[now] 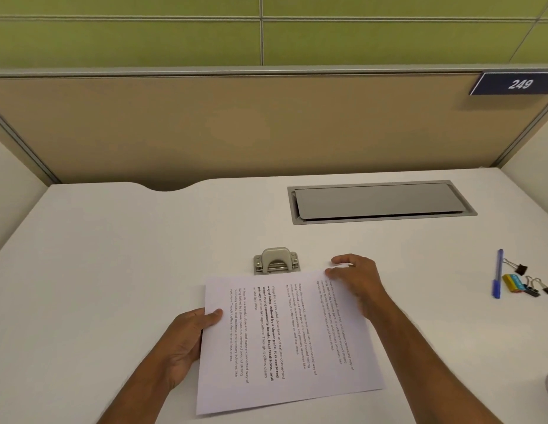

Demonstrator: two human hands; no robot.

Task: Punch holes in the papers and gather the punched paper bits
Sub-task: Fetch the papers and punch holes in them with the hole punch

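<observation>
White printed papers [285, 341] lie in front of me on the desk, text running sideways. Their far edge sits right at the mouth of a beige metal hole punch [276, 261] that stands just beyond them. My left hand [187, 335] grips the papers' left edge, thumb on top. My right hand [356, 280] pinches the far right corner, which is slightly lifted. No punched paper bits are visible.
A grey cable-tray flap [379, 201] is set into the white desk [128, 255] at the back right. A blue pen [497, 274], a yellow eraser [512, 282] and several binder clips [531, 284] lie at the right. Partition walls enclose the desk.
</observation>
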